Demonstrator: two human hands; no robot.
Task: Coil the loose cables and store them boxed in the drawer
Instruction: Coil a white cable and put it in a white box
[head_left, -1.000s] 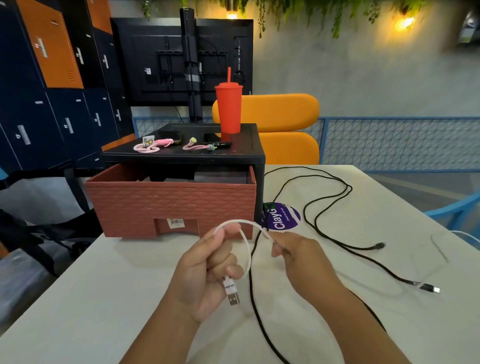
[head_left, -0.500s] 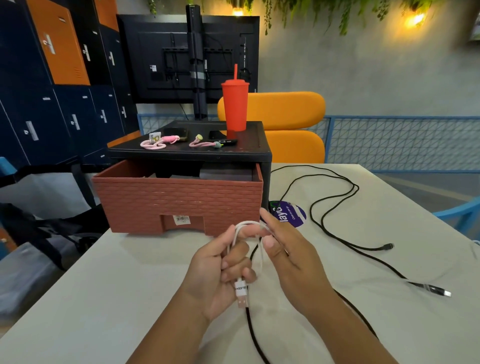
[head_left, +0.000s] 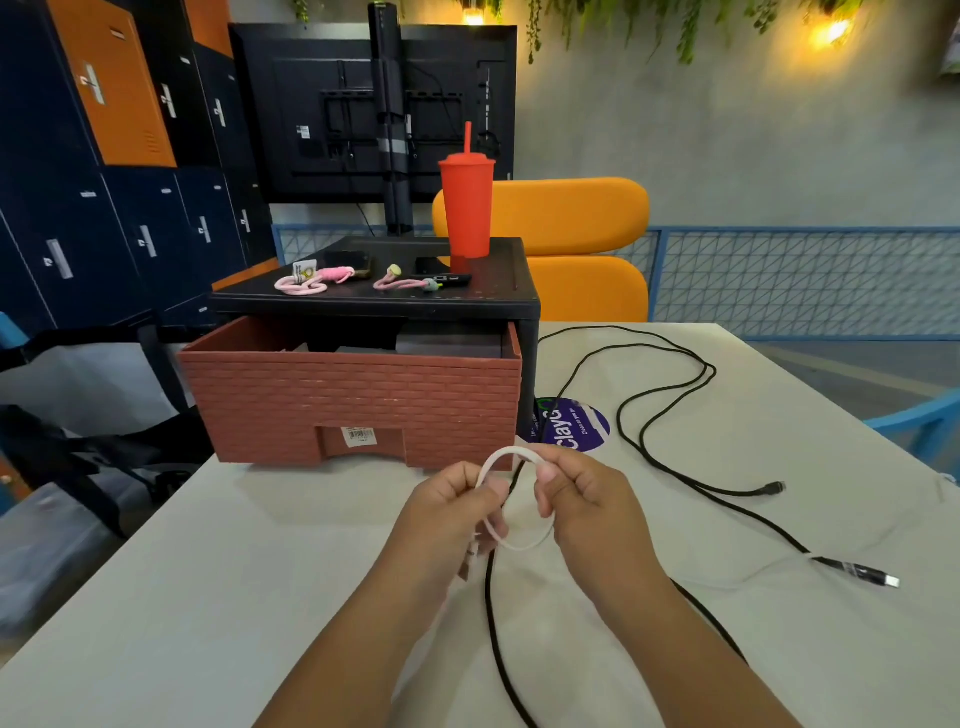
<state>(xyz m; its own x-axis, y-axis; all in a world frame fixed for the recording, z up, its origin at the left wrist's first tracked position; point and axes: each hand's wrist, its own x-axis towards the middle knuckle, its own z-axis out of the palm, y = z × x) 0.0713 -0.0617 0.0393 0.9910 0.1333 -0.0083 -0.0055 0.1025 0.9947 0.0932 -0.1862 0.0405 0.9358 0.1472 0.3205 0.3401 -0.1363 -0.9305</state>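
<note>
Both hands hold a thin white cable (head_left: 506, 453) bent into a small loop above the table. My left hand (head_left: 449, 512) grips the loop's left side with curled fingers. My right hand (head_left: 582, 499) pinches its right side. A long black cable (head_left: 670, 470) sprawls loose over the white table (head_left: 234, 571), one plug lying at the right. The brick-patterned drawer (head_left: 353, 400) stands pulled open under a black stand (head_left: 379, 301); dark things lie inside it.
On the stand sit a red tumbler (head_left: 467, 208), two pink coiled cords (head_left: 311, 280) and small dark items. A purple round sticker (head_left: 576, 426) lies by the drawer's right corner. An orange chair (head_left: 571, 249) is behind; dark bags hang at the left edge.
The hands have drawn the white cable into a rounder, wider loop. The white plug that hung below my left hand is no longer plainly seen.
</note>
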